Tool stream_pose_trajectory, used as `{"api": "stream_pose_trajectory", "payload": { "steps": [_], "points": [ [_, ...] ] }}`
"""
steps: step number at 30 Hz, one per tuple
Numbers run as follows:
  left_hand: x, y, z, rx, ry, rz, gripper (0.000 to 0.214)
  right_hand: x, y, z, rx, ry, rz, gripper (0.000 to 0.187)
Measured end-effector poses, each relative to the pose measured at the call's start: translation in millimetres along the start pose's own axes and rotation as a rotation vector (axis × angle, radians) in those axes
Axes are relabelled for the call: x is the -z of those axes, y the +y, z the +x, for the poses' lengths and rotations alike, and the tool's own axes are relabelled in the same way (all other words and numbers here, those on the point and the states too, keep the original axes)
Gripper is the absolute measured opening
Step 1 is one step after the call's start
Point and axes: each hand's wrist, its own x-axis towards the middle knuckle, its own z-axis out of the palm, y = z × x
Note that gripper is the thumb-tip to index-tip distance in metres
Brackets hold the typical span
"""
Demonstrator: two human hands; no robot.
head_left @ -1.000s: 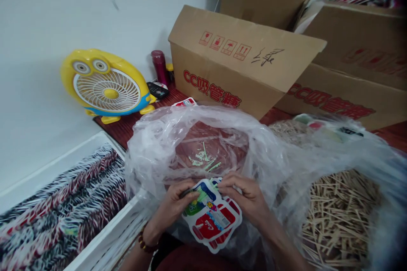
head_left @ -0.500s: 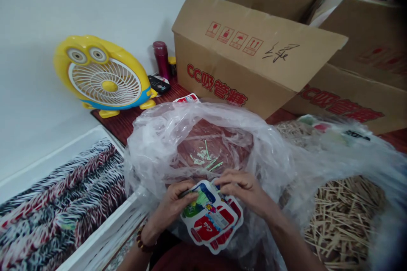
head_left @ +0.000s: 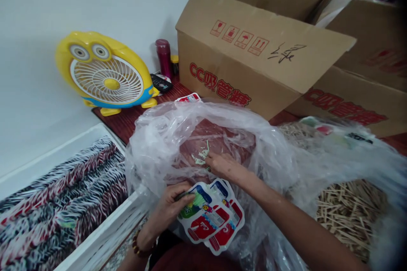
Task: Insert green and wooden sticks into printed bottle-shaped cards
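My left hand [head_left: 170, 205] grips a fanned stack of glossy printed candy packets [head_left: 203, 224], white-edged with red cola and green drink pictures. A small dark strip shows by its thumb. Above the packets, my right hand [head_left: 224, 165] reaches into the opening of a clear plastic bag [head_left: 159, 131]. Its fingertips are pinched together over thin pale green sticks [head_left: 207, 146] and small green bits [head_left: 199, 156] lying there. Whatever sits between those fingertips is hidden.
A white box [head_left: 104, 131] at left holds rows of striped packets. Behind stand a yellow fan [head_left: 111, 84], a dark red flask [head_left: 163, 59], a remote [head_left: 161, 83] and cardboard boxes [head_left: 229, 67]. At right, plastic covers many thin tan sticks [head_left: 349, 216].
My right hand has let go of the packets' upper edge and moved forward to the green sticks in the bag. My left hand keeps its hold, and the packets are fanned wider.
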Motion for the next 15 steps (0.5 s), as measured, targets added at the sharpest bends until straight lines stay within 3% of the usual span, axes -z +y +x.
{"api": "stream_pose_trajectory", "payload": {
  "steps": [5, 9, 15],
  "points": [
    [1.2, -1, 0, -0.006, 0.005, 0.022, 0.027, 3, 9, 3, -0.009, 0.017, 0.166, 0.017],
    [1.4, 2, -1, 0.006, -0.001, 0.017, 0.027, 5, 29, 16, -0.229, 0.125, 0.382, 0.017],
    [0.8, -2, -2, 0.035, 0.007, -0.018, 0.027, 6, 36, 45, -0.45, 0.143, 0.38, 0.026]
  ]
}}
